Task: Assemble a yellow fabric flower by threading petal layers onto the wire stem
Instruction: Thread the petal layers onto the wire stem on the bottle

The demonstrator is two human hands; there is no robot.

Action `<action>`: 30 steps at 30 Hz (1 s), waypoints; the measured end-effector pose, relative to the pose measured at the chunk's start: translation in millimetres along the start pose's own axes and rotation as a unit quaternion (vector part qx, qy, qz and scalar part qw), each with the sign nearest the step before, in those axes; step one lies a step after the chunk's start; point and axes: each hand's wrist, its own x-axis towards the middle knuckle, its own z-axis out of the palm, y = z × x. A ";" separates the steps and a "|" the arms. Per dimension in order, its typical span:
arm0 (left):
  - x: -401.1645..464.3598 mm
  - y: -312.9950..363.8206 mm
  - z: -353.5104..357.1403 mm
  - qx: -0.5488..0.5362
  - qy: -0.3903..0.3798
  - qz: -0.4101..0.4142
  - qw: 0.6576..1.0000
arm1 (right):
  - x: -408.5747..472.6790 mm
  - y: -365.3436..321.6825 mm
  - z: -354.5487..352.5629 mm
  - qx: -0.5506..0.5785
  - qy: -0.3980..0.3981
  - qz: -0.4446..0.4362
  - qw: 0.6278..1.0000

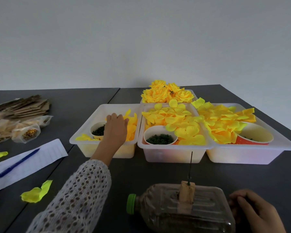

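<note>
**Left hand in the petal bin, wire stem standing bare**

A dark grey table meets a plain pale wall. Three white bins of yellow petals sit side by side, finished flowers behind them. The wire stem stands upright in a wooden block atop a lying plastic bottle. The left hand reaches into the left bin, fingers curled onto petals; whether it grips any is unclear. The right hand grips the bottle's base.

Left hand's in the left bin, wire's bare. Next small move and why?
Probably pinch one petal layer from the left bin and lift it out. The left hand lies over those petals, its fingertips hidden; the wire stem stands bare in its block on the bottle, which the right hand steadies.
</note>
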 end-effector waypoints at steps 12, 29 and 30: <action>5.0 11.8 -23.5 0.035 0.067 0.054 0.996 | 0.1 1.2 1.2 -0.002 0.012 -0.012 1.000; -83.3 76.1 -107.7 -0.591 -0.256 0.028 0.765 | -5.5 -59.7 -2.9 0.090 0.064 -0.055 0.992; -87.0 79.3 -107.6 -0.583 -0.252 0.034 0.771 | -9.1 -78.6 -3.0 0.100 0.069 -0.101 0.987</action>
